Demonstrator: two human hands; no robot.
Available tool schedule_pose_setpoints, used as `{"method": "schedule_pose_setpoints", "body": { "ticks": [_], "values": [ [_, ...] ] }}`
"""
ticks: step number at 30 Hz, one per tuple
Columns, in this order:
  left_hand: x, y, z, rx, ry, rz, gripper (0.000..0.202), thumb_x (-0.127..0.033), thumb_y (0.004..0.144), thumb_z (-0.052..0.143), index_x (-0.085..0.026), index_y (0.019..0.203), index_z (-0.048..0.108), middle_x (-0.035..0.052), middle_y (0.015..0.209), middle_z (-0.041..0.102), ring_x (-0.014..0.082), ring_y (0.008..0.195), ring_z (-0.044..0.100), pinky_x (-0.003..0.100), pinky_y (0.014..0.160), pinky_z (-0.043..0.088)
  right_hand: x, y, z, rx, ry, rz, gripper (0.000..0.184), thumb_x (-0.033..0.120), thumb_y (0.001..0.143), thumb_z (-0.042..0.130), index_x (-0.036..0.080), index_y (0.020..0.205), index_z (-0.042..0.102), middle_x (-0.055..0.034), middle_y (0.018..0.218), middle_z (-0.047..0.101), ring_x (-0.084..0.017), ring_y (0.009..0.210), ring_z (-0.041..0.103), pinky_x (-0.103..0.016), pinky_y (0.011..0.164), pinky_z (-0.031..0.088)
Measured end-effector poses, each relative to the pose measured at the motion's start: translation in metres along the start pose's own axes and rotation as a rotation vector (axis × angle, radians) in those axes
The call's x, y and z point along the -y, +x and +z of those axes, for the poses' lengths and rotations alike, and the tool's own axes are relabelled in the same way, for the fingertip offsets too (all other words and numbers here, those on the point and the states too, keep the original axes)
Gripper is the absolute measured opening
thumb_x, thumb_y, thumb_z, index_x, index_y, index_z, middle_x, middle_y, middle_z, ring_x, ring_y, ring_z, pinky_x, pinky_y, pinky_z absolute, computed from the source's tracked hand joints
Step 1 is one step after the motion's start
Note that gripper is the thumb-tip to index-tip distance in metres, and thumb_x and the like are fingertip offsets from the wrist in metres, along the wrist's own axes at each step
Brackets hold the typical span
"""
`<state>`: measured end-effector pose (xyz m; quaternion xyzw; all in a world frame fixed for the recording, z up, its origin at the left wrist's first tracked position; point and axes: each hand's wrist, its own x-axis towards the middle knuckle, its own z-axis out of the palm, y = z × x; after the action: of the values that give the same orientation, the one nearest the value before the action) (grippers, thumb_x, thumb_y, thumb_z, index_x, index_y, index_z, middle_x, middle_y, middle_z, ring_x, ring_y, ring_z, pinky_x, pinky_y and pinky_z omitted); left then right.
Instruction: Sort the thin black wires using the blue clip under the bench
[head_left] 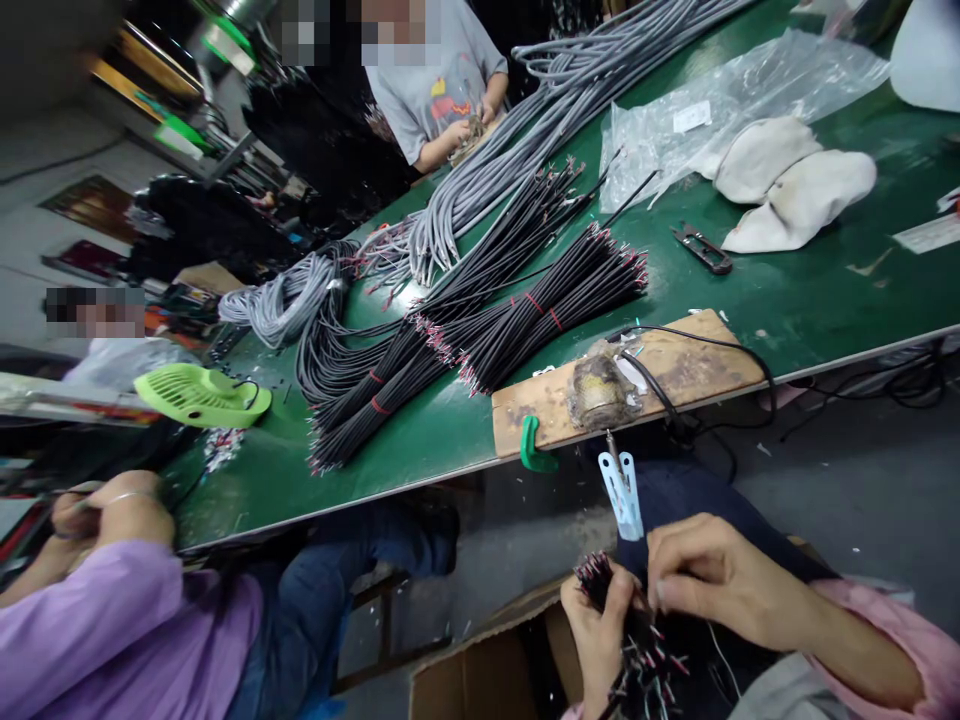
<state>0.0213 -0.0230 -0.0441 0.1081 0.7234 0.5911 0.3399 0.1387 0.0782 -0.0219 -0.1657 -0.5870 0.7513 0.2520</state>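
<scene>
My left hand (600, 625) is closed round a bundle of thin black cables (595, 578), whose stripped red and white ends stick out above the fist. More loose cable ends (651, 665) hang below it. Close beside, my right hand (712, 580) has thumb and fingertips pinched together at the bundle; what lies between them is too small to make out. Just above both hands, a light blue clothespin (621, 495) is clipped to a metal tip that juts from a worn wooden board (697, 355) at the table edge.
On the green table (817, 290) lie tied black cable bundles (555, 310), long grey cables (495, 170), snips (701, 248), white gloves (806, 190) and a plastic bag (720, 110). A green clamp (534, 445) grips the board. Co-workers sit left and across. An open cardboard box (480, 680) stands below.
</scene>
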Motion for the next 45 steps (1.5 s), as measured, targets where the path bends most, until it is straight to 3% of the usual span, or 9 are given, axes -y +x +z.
{"method": "schedule_pose_setpoints", "body": {
  "ticks": [3,5,10,14,18,24,31,38,45],
  "values": [
    [0.004,-0.006,-0.006,0.036,-0.018,-0.038,0.043,-0.054,0.057,0.08,-0.018,0.064,0.058,-0.0048,0.041,0.053,0.0131,0.037,0.051,0.025,0.041,0.044,0.006,0.006,0.002,-0.148,-0.308,-0.076,0.011,0.022,0.088,0.062,0.015,0.085,0.07,-0.0069,0.083,0.068,-0.019,0.081,0.059,-0.032,0.077,0.043],
    [0.005,-0.006,-0.007,0.091,-0.01,-0.043,0.042,-0.052,0.058,0.08,-0.018,0.066,0.058,-0.0047,0.043,0.054,0.0121,0.038,0.049,0.024,0.04,0.043,0.009,0.01,0.004,-0.162,-0.42,-0.134,0.007,0.018,0.087,0.062,0.016,0.087,0.068,-0.0055,0.084,0.067,-0.019,0.083,0.058,-0.034,0.084,0.041],
    [-0.003,0.006,-0.007,0.281,0.027,0.09,0.036,-0.044,0.062,0.081,-0.016,0.054,0.059,-0.0022,0.051,0.054,0.0129,0.049,0.051,0.025,0.05,0.045,0.005,0.011,0.009,-0.219,-0.472,-0.123,0.018,0.015,0.089,0.055,0.016,0.072,0.06,-0.003,0.073,0.061,-0.017,0.073,0.056,-0.032,0.075,0.042],
    [-0.008,0.008,-0.009,0.247,-0.044,0.139,0.034,-0.044,0.067,0.078,-0.017,0.054,0.061,-0.0021,0.051,0.051,0.0134,0.049,0.049,0.025,0.049,0.042,-0.002,0.007,0.009,-0.282,-0.43,-0.089,0.022,0.017,0.09,0.056,0.016,0.068,0.057,-0.0014,0.069,0.059,-0.016,0.068,0.055,-0.03,0.069,0.041],
    [-0.011,0.005,-0.008,0.263,-0.096,0.191,0.031,-0.039,0.069,0.078,-0.016,0.054,0.063,-0.0016,0.052,0.054,0.0112,0.048,0.047,0.023,0.049,0.038,-0.003,0.004,0.01,-0.34,-0.394,-0.155,0.016,0.017,0.089,0.059,0.016,0.074,0.064,-0.0027,0.072,0.064,-0.016,0.071,0.057,-0.03,0.072,0.042],
    [-0.015,0.005,-0.008,0.264,-0.026,0.249,0.029,-0.034,0.069,0.079,-0.015,0.052,0.065,-0.0014,0.052,0.056,0.0115,0.051,0.048,0.022,0.052,0.039,0.004,0.003,0.011,-0.317,-0.454,-0.241,0.013,0.015,0.087,0.061,0.016,0.076,0.067,-0.0039,0.07,0.067,-0.017,0.067,0.056,-0.033,0.074,0.042],
    [-0.016,0.006,-0.01,0.263,0.01,0.26,0.031,-0.034,0.07,0.077,-0.015,0.051,0.061,-0.0021,0.053,0.054,0.0112,0.051,0.046,0.022,0.053,0.037,-0.001,-0.003,0.012,-0.352,-0.486,-0.316,0.016,0.009,0.088,0.058,0.017,0.097,0.069,-0.0064,0.082,0.069,-0.019,0.076,0.058,-0.035,0.076,0.044],
    [-0.018,0.005,-0.008,0.334,0.018,0.256,0.03,-0.031,0.072,0.076,-0.015,0.051,0.06,-0.0022,0.054,0.051,0.0119,0.053,0.044,0.023,0.054,0.036,0.002,-0.001,0.015,-0.315,-0.383,-0.249,0.017,0.01,0.088,0.058,0.015,0.095,0.071,-0.0084,0.081,0.071,-0.02,0.076,0.06,-0.032,0.069,0.049],
    [-0.019,0.006,-0.007,0.289,0.027,0.234,0.033,-0.036,0.069,0.078,-0.015,0.05,0.061,-0.002,0.052,0.051,0.0117,0.052,0.045,0.023,0.053,0.037,0.0,0.0,0.019,-0.433,-0.321,-0.252,0.015,0.008,0.081,0.062,0.016,0.088,0.073,-0.0046,0.069,0.066,-0.015,0.064,0.058,-0.026,0.057,0.047]
  ]
}}
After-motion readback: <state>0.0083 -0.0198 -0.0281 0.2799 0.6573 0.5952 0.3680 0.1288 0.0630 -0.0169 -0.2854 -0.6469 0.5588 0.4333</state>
